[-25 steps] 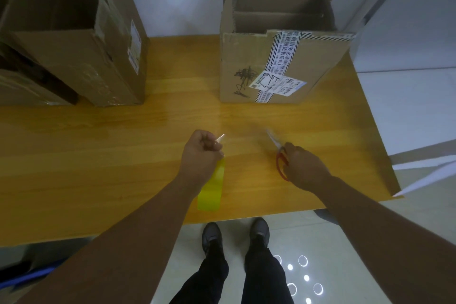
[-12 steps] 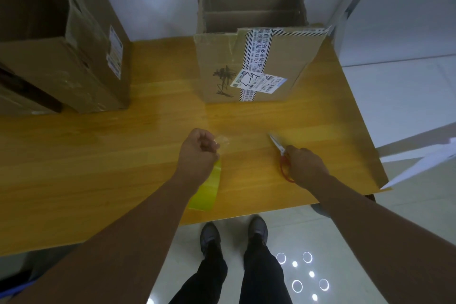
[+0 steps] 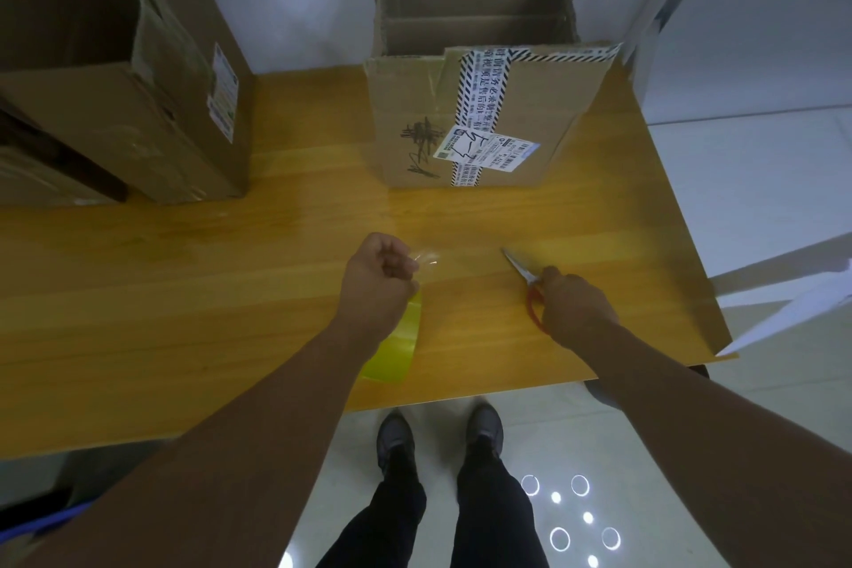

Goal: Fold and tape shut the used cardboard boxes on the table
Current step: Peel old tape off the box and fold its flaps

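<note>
An open cardboard box (image 3: 479, 115) with striped tape and a white label stands at the back of the wooden table (image 3: 184, 291), its top flaps up. A larger open box (image 3: 138, 74) stands at the back left. My left hand (image 3: 380, 279) is curled in a fist, pinching a clear piece of tape (image 3: 426, 258); the yellow-green tape roll (image 3: 399, 346) hangs under that wrist. My right hand (image 3: 574, 307) grips red-handled scissors (image 3: 525, 279) lying low over the table, blades pointing toward the box.
A white wall runs behind the boxes. The table's right edge drops to a pale floor, where a white sheet (image 3: 797, 314) sticks out. My legs and shoes (image 3: 438, 434) stand at the near edge.
The view shifted slightly. My left hand rose a little with the tape piece, and my right hand lowered the scissors toward the table.
</note>
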